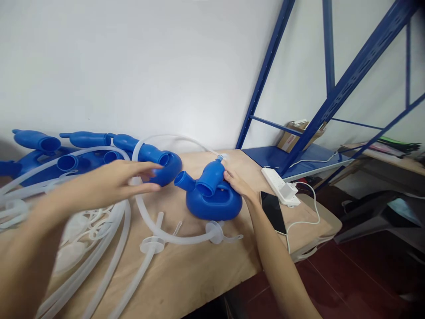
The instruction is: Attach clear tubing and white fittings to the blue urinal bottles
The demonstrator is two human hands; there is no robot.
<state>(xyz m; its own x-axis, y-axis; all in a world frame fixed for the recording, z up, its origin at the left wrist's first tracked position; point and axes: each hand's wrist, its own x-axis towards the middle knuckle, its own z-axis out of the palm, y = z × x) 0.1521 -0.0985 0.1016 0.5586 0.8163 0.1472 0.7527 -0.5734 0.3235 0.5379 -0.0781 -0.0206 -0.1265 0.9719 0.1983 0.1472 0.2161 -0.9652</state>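
A blue plastic urinal bottle (212, 206) stands on the table with a blue funnel-shaped piece (212, 175) on top and an open spout at its left. My right hand (235, 181) is closed on the upper right side of this bottle; some of its fingers are hidden. My left hand (119, 181) reaches in from the left, fingers stretched and apart from the thumb. Behind its fingertips runs a translucent tube (142, 208); whether they touch cannot be made out. The tube curves past the bottle's front to a translucent cap (215, 231). Another cap (152, 244) lies left of it.
More blue bottles and funnel pieces (88, 139) line the wall at left. Several loose tubes (109, 261) cover the table's left part. At right lie a black phone (272, 212) and a white power strip (279, 184) with a cable, beside a blue metal rack (265, 150).
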